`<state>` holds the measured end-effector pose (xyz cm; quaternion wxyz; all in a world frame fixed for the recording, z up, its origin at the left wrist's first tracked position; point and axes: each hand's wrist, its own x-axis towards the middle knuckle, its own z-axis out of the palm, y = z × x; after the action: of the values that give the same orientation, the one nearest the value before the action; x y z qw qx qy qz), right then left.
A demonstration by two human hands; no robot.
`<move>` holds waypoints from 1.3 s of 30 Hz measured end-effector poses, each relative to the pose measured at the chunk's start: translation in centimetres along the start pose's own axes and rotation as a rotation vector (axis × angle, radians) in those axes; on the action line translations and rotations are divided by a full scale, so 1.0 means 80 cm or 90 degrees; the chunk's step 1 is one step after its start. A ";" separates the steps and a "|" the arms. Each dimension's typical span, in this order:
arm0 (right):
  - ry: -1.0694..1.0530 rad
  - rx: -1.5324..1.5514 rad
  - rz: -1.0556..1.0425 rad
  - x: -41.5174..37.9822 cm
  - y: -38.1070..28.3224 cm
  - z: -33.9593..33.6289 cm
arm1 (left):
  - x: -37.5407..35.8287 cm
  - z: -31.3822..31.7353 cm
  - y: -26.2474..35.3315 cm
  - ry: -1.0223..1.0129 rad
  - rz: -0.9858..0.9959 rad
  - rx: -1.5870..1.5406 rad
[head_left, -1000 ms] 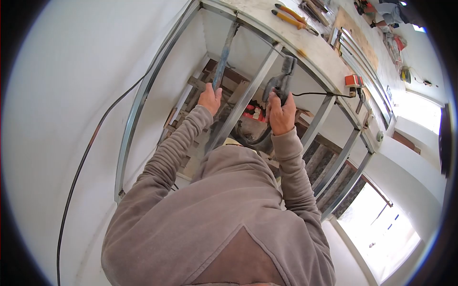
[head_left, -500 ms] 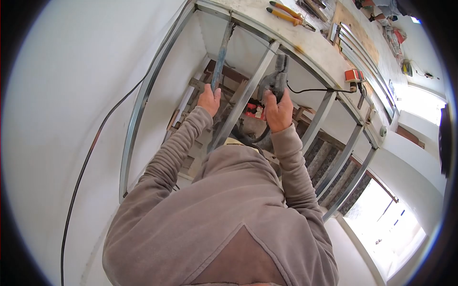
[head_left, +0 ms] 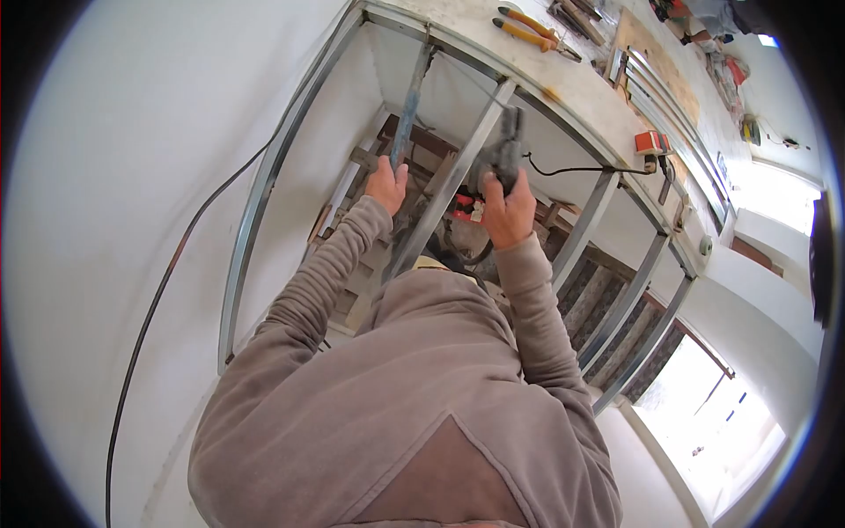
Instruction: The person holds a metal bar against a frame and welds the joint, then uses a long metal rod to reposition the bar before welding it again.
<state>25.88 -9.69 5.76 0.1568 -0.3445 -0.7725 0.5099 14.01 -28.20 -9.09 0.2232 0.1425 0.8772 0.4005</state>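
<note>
My left hand is closed around the lower end of a worn blue-grey metal bar, whose upper end meets the rail of the silver metal frame. Just right of a crossbar, my right hand grips a black welding electrode holder, slightly blurred. A thin rod seems to run from its jaws toward the bar's upper end. Both of my sleeves are brown.
Orange-handled pliers lie on the pale surface beyond the frame. Metal strips and a red-and-white box are farther right. A black cable hangs along the left wall. Wooden pieces and a red object show below the frame.
My right hand and the electrode holder have shifted slightly down and left, and the holder has tilted. My left hand stays on the bar.
</note>
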 end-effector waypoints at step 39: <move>0.243 0.211 0.019 -0.139 -0.089 -0.318 | 0.004 -0.021 -0.002 -0.073 -0.128 -0.058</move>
<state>46.25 -1.83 24.28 0.3467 -0.4157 -0.6293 0.5576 12.89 -29.22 -8.32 0.3178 0.0665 0.8540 0.4066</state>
